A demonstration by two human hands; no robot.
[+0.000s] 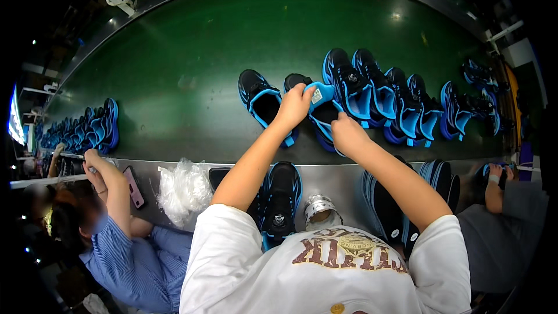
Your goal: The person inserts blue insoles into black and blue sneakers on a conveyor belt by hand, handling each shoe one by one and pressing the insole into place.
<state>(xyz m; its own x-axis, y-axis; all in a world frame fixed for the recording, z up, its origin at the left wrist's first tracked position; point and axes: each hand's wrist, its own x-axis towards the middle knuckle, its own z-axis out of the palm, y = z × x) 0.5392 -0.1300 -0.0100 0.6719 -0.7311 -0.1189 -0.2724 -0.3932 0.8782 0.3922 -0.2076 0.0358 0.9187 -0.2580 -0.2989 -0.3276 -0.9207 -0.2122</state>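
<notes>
A black shoe with blue lining [323,117] sits on the green belt in front of me, toe pointing away. My left hand [295,106] pinches its blue tongue [326,91], which is pulled up and shows a white label. My right hand [350,135] is closed on the right side of the shoe's collar; its fingertips are partly hidden at the opening. Just left stands a matching shoe [254,85], which neither hand grips. Close on the right, another black and blue shoe [343,75] heads a row of several similar shoes [401,104].
On the metal ledge lie crumpled clear plastic [183,189], a pink phone [133,187], black shoes [282,197], a tape roll [321,209] and black insoles [381,206]. More shoes [104,125] line the belt's far left. A person in blue [131,261] works at left, another [500,238] at right.
</notes>
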